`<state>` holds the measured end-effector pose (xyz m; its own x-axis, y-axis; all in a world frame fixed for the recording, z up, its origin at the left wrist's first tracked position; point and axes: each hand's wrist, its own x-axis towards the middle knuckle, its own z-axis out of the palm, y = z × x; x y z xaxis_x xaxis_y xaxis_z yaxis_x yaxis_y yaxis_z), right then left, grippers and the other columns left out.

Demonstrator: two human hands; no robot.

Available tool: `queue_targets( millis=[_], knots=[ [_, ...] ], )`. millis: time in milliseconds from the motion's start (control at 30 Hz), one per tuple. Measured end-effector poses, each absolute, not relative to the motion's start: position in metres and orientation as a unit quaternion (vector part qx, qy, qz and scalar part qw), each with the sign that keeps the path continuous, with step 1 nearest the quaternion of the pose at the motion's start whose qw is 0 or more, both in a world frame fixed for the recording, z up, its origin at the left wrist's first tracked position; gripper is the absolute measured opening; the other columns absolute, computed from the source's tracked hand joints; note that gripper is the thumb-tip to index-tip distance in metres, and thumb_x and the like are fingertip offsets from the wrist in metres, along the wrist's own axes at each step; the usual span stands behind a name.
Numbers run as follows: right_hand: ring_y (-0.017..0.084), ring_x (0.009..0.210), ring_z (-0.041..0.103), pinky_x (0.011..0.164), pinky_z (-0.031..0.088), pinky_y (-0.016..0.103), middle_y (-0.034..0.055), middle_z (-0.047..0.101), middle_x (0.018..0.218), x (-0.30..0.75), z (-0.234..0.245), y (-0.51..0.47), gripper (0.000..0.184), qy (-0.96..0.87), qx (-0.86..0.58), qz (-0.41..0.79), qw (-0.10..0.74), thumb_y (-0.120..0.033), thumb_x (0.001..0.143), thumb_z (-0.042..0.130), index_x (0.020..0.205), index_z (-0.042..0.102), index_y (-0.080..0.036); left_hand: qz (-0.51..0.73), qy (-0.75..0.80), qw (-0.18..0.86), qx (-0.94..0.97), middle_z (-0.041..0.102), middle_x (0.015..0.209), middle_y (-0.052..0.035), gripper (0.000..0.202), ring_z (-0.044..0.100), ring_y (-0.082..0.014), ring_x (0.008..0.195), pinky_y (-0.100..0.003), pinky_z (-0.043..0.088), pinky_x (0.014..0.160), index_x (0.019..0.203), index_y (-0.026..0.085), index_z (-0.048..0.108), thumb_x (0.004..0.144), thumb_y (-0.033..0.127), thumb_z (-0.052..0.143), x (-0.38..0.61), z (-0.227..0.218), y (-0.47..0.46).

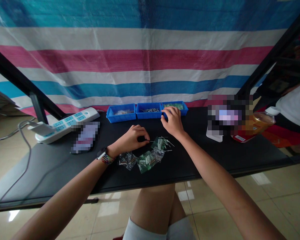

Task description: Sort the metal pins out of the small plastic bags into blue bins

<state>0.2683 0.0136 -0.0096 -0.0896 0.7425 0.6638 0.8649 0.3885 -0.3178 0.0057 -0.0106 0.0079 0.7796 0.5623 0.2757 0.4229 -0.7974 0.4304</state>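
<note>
My left hand rests on the black table with its fingers curled, pinching a thin metal pin at its fingertips. Just right of it lie several small clear bags of green parts and loose metal pins. My right hand reaches forward with bent fingers to the front edge of the right blue bin, between it and the middle blue bin. What its fingers hold, if anything, is hidden. A left blue bin stands beside them.
A white power strip with a grey cable lies at the back left. A blurred flat object lies near it. At the right stand a blurred item and a bottle of amber liquid. A striped tarp hangs behind.
</note>
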Motion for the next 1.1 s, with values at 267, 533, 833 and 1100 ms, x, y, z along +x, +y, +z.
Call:
queue_targets(
  millis=[267,533,833,1100],
  knots=[
    [0.026,0.101,0.068,0.100,0.051,0.041,0.0075,0.077,0.098,0.240,0.001,-0.008,0.014,-0.780,-0.412,0.144,0.448,-0.022,0.096,0.060,0.092,0.073,-0.022,0.305,0.306,0.249,0.867,0.076,0.094,-0.0024,0.005,0.071,-0.0208,0.091,-0.035,0.054,0.090,0.092,0.021,0.070,0.089,0.024,0.067,0.005,0.013,-0.011],
    [0.022,0.092,0.072,0.088,0.054,0.036,0.0032,0.078,0.093,0.218,-0.003,-0.017,0.014,-0.671,-0.348,0.423,0.500,-0.036,0.091,0.073,0.091,0.074,-0.022,0.400,0.312,0.277,0.816,0.078,0.101,-0.0056,0.013,0.074,-0.0216,0.094,-0.035,0.059,0.091,0.103,0.020,0.073,0.097,0.032,0.071,0.005,0.019,-0.014],
    [0.022,0.083,0.074,0.081,0.055,0.035,0.0036,0.077,0.085,0.215,-0.009,-0.012,0.033,-0.641,-0.355,0.453,0.507,-0.051,0.082,0.088,0.086,0.073,-0.021,0.375,0.317,0.252,0.834,0.081,0.107,-0.0051,0.033,0.078,-0.0221,0.098,-0.034,0.059,0.092,0.129,0.023,0.069,0.097,0.032,0.073,0.005,0.014,-0.014],
    [0.019,0.090,0.073,0.083,0.054,0.032,0.0030,0.078,0.095,0.218,-0.006,-0.014,0.012,-0.663,-0.348,0.409,0.523,-0.032,0.091,0.077,0.094,0.079,-0.021,0.459,0.346,0.343,0.743,0.080,0.095,-0.0068,0.034,0.080,-0.0257,0.097,-0.037,0.063,0.089,0.092,0.021,0.065,0.089,0.048,0.086,0.006,0.016,-0.012]
  ],
)
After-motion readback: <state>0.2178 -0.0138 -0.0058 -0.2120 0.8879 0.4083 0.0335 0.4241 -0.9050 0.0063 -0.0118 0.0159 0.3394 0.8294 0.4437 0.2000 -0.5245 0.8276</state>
